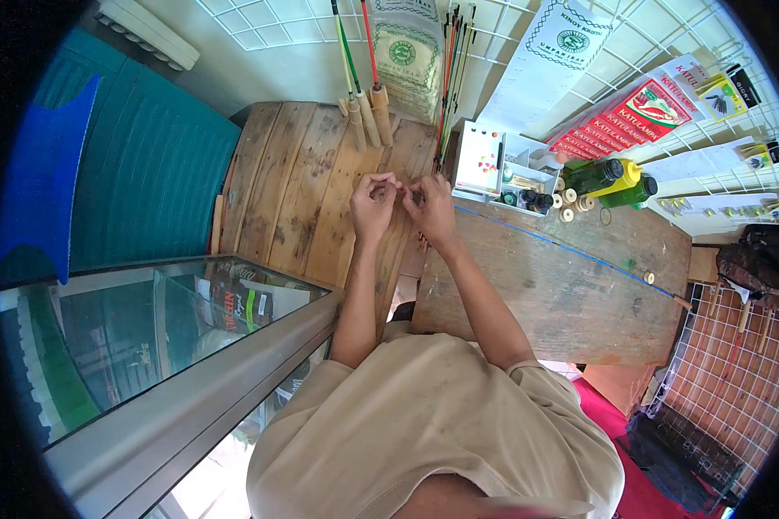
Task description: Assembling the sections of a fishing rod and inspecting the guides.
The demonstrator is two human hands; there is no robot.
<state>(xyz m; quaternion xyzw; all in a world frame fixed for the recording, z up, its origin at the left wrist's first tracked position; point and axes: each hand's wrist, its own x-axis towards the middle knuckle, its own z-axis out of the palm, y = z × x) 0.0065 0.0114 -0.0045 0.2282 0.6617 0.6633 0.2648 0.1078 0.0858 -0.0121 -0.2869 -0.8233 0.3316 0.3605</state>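
My left hand (pixel 373 208) and my right hand (pixel 430 209) are raised close together over the wooden tables, near where the two tops meet. The fingertips of both are pinched, almost touching each other. Whatever they hold is too small to make out. Just beyond the right hand is a white compartment box (pixel 515 158) with small coloured bits on its lid and little jars inside. A thin blue rod (pixel 554 235) lies across the right table from near my right wrist. Behind my left hand, several fishing rods with wooden handles (pixel 368 118) stand upright.
Green bottles (pixel 590 177) and several wooden spools (pixel 568 214) stand right of the box. A glass display case (pixel 182 320) with a metal frame borders my left. White wire racks (pixel 666 52) with hanging packets line the wall. Thin rods (pixel 451 82) lean at the back.
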